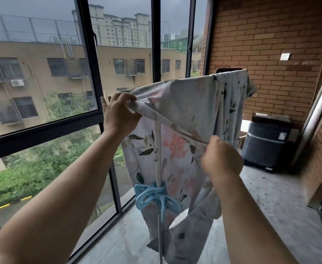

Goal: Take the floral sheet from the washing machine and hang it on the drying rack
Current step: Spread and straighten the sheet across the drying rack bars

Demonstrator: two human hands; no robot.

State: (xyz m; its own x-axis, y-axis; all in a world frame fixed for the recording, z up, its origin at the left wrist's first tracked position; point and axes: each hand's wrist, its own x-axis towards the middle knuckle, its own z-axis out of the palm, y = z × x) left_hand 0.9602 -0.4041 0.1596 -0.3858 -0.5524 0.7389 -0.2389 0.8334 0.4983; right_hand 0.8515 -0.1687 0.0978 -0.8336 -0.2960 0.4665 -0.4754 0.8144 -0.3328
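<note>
Pale floral sheet (pixel 185 103), one, held by two hands at its hem.
Left hand (pixel 118 113) pinches the upper hem; right hand (pixel 221 157) curls round the same hem lower down. The sheet drapes over the drying rack (pixel 158 145), whose one white pole carries one blue clip (pixel 154 197). The window (pixel 42 54) stands close on the left; floor (pixel 270 206) stretches right to one washing machine (pixel 269 143) by the brick wall (pixel 270 35).

Tall dark-framed windows (pixel 156 44), grey overcast sky (pixel 32 8), beige apartment block (pixel 42 54) opposite, green shrubs (pixel 32 168) below, red brick wall (pixel 270 35) with a white switch plate (pixel 284 56), pale tiled floor (pixel 126 241)
</note>
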